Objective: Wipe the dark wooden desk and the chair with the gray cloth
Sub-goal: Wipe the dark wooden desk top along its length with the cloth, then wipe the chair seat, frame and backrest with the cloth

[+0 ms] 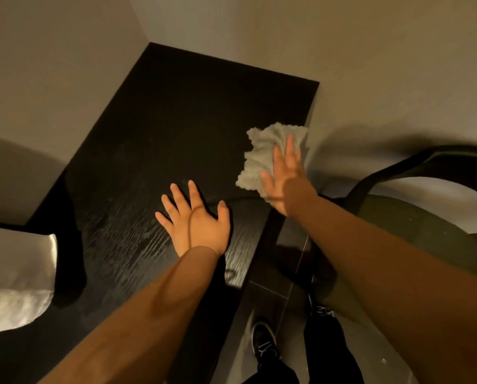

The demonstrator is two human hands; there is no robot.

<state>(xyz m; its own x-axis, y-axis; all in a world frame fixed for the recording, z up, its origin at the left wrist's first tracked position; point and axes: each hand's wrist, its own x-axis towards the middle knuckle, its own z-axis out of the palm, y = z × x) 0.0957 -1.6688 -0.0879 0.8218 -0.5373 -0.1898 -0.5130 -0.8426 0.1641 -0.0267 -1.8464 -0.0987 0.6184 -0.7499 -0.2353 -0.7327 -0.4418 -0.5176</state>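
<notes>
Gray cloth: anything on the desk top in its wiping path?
The right hand presses the gray cloth at the right edge of the desk. Toward the far corner, nothing visible lies on it. Toward the near left, the left hand rests flat on the top, in the path.

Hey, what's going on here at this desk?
A person is wiping the dark wooden desk. Their right hand presses the gray cloth against the desk near its right edge, with the fingers straight. The left hand lies flat on the desktop with its fingers spread. The chair stands to the right, and neither hand touches it.
</notes>
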